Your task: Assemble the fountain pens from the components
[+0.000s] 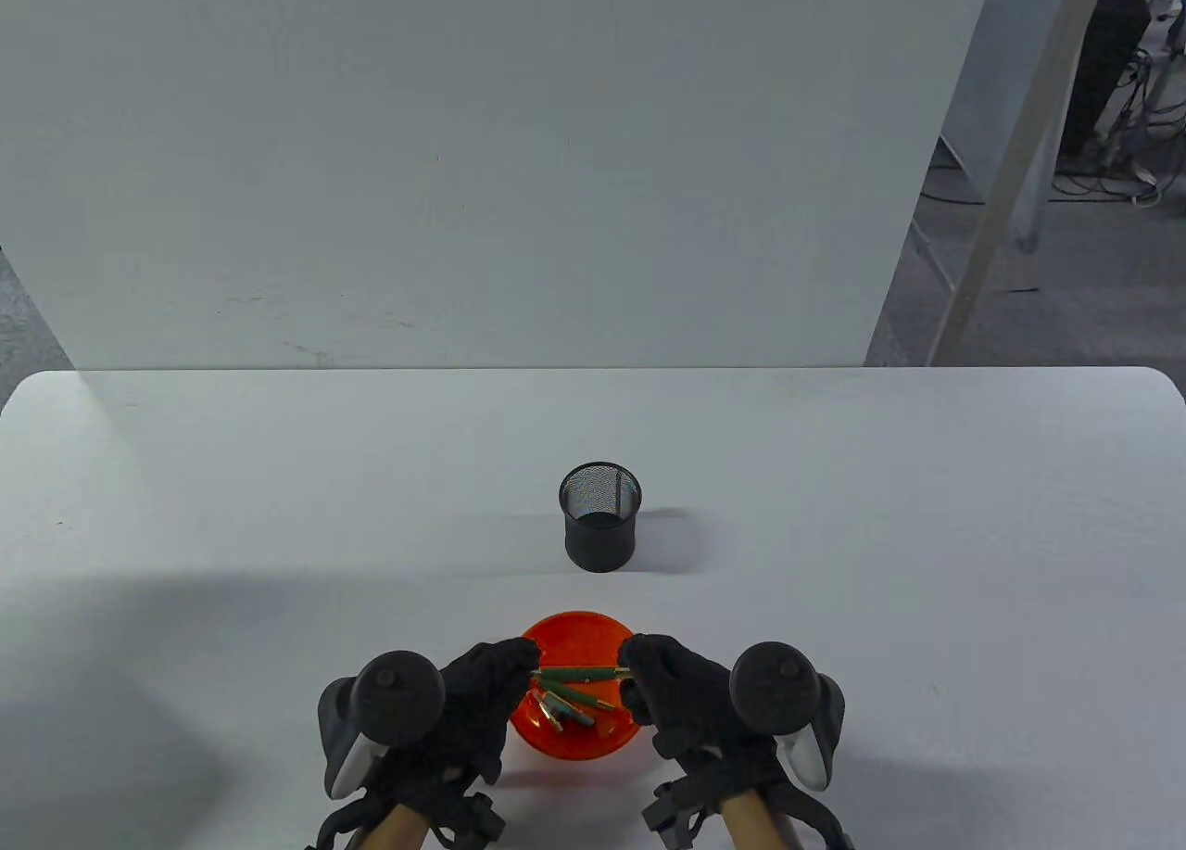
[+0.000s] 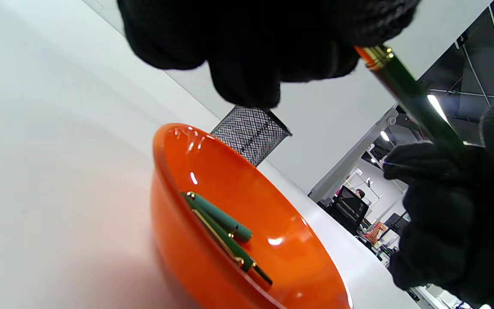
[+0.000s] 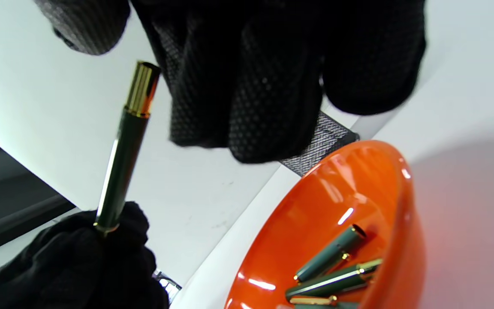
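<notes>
My left hand [image 1: 528, 660] grips one end of a dark green pen barrel [image 1: 579, 673] and holds it level above the orange bowl [image 1: 576, 623]. The barrel's gold open end [image 3: 142, 86] points at my right hand [image 1: 632, 657]. In the right wrist view that end stands free between the thumb and fingers [image 3: 230, 107], touching neither. The right hand holds nothing that I can see. Several loose green and gold pen parts [image 1: 567, 706] lie in the bowl; they also show in the left wrist view [image 2: 221, 223] and the right wrist view [image 3: 328, 257].
A black mesh pen cup [image 1: 600, 526] stands upright on the white table just behind the bowl. A white panel rises along the table's far edge.
</notes>
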Tool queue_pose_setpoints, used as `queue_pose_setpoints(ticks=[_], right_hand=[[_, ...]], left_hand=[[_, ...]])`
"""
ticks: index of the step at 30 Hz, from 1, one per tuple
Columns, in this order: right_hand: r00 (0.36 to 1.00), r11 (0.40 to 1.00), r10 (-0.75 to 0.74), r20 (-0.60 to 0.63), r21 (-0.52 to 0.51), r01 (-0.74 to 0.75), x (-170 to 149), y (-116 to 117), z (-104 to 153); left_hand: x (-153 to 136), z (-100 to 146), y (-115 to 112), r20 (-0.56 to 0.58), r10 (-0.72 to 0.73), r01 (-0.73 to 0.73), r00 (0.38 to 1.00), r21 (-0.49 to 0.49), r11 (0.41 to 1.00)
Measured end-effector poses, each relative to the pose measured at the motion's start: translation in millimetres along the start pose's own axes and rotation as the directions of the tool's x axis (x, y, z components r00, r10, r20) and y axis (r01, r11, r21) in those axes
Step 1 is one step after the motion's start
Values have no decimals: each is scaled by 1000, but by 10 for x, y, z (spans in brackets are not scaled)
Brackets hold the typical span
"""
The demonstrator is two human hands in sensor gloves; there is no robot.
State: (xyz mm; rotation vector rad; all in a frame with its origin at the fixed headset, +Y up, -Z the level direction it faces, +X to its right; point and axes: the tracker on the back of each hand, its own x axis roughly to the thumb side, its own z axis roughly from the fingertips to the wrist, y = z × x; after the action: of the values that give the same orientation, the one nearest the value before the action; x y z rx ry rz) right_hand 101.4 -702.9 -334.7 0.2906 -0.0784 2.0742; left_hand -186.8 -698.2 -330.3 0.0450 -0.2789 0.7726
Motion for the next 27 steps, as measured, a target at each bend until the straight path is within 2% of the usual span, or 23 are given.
queue_pose_setpoints(ticks=[6,11,19,27], right_hand=[[997,999,13,74,28,-15,47,-18,5],[995,999,40,90,9,-41,77,-15,13],[997,997,69,44,-47,-67,56,-14,22],[993,991,122,-5,-54,-122,4,1,9]], left_hand=[[11,3,-3,1,4,-4,1000,5,1000],[11,13,3,0,3,-3,1000,1,1000],[27,-1,-25,16,-2,2,1000,-21,1000],[80,33,-31,57,-46,46,997,-1,999]])
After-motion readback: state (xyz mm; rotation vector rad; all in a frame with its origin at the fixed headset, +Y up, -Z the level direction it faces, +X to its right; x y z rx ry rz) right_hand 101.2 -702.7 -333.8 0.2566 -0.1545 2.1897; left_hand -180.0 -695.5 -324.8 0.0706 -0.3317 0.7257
